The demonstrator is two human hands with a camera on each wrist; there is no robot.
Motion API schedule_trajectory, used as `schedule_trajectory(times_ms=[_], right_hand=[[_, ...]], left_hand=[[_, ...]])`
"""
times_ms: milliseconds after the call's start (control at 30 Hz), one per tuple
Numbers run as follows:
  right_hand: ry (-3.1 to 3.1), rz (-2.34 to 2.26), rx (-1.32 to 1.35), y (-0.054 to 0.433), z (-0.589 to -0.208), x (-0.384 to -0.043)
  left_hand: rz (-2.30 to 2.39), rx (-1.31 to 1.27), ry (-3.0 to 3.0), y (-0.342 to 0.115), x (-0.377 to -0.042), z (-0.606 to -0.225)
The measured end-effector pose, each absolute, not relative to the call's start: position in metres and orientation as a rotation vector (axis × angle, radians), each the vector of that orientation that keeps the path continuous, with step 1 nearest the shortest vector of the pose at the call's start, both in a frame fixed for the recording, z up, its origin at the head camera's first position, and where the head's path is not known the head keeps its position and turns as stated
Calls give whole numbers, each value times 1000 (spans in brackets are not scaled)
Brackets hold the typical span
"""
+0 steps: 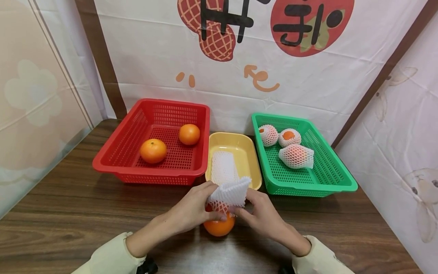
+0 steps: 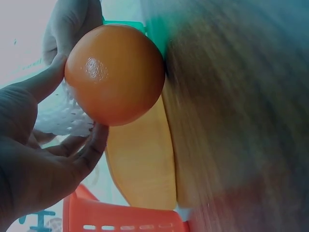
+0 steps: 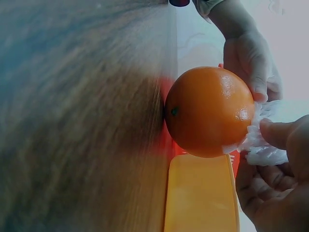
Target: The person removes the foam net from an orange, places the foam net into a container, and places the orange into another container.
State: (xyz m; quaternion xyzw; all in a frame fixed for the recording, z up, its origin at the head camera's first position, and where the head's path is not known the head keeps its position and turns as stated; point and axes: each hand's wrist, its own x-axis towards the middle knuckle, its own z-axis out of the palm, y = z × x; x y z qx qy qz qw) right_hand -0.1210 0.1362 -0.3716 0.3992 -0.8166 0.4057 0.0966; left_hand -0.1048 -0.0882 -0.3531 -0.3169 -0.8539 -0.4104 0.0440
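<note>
An orange [image 1: 219,227] sits on the wooden table in front of the person, its lower half bare. Over its top is a white foam net sleeve [image 1: 230,193], bunched and standing up above the fruit. My left hand [image 1: 192,207] holds the sleeve's edge from the left, its thumb lying along the orange. From the other side, my right hand [image 1: 264,215] pinches the sleeve between thumb and fingers. Close up in the right wrist view, the net [image 3: 263,145] gathers at one end of the bare orange [image 3: 208,113]. Part of the left fingers is hidden behind the sleeve.
A red basket [image 1: 150,173] with two bare oranges stands at the left. In the middle, a yellow tray [image 1: 248,152] holds white foam nets [image 1: 223,165]. The green basket [image 1: 309,188] at the right contains three net-wrapped fruits [image 1: 296,156]. A printed cloth [image 1: 154,76] hangs behind.
</note>
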Motion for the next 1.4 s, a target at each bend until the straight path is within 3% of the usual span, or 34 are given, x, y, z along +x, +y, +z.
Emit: schedule_trajectory(times_ms=[667,1400], right_hand=[[-2541,1530,602,151,-345,-127],[-2632,1653,422,128,-329,-156]], left_hand=[[-1204,-968,-2851,-87,-104,-353],[-1190,-974,-2977,-84,-97,-356]])
